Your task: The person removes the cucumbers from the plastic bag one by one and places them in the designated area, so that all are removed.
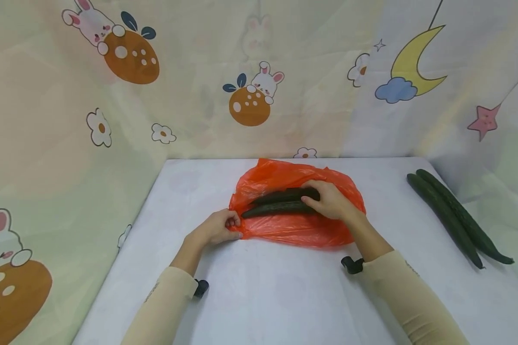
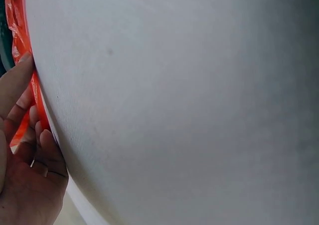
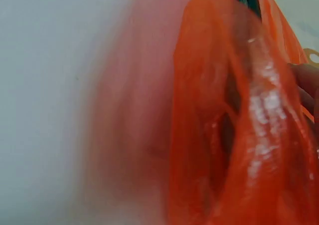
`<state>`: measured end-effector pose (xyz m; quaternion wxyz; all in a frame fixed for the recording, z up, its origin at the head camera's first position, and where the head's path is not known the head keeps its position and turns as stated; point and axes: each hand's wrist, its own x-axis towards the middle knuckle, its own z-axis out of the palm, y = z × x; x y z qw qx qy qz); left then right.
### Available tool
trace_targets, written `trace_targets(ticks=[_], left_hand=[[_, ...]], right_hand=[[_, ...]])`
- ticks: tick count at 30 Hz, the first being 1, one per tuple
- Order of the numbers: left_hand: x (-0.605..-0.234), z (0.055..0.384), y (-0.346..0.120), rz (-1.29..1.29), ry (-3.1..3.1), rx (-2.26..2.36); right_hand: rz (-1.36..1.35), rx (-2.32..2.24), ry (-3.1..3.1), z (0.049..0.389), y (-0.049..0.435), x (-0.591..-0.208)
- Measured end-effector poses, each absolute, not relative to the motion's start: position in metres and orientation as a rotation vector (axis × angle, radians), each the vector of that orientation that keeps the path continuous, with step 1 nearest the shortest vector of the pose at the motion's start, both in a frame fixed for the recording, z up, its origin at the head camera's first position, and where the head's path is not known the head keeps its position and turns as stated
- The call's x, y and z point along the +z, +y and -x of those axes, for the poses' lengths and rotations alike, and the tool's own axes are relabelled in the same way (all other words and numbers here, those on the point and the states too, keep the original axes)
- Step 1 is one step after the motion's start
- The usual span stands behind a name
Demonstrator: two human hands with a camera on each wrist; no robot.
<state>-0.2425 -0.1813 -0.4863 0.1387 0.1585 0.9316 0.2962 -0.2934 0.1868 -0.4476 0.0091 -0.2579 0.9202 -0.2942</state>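
Observation:
A red plastic bag [image 1: 280,232] lies spread on the table, with two dark green cucumbers side by side on it, the far cucumber [image 1: 276,196] and the near cucumber [image 1: 278,208]. My left hand [image 1: 216,227] pinches the bag's left edge; in the left wrist view its thumb and fingers [image 2: 47,147] meet around the red film. My right hand [image 1: 331,201] grips the right end of the far cucumber between thumb and fingers, and hides the right end of the near one. Red film [image 3: 199,115] covers much of the right wrist view, with fingers [image 3: 305,83] at its right edge.
Two more cucumbers [image 1: 451,215] lie together at the table's right edge. The table [image 1: 276,297] has a white cover. A patterned cloth [image 1: 311,96] hangs behind it and along its sides.

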Motion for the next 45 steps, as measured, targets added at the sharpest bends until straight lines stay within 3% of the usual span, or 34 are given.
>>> trace_targets(ticks=[21, 45], left_hand=[[-0.488, 0.244, -0.181, -0.396, 2.675, 0.869], [-0.486, 0.24, -0.18, -0.363, 2.669, 0.874]], right_hand=[[0.613, -0.899, 2.788, 0.314, 0.182, -0.454], [0.699, -1.095, 2.753, 0.313, 0.188, -0.474]])
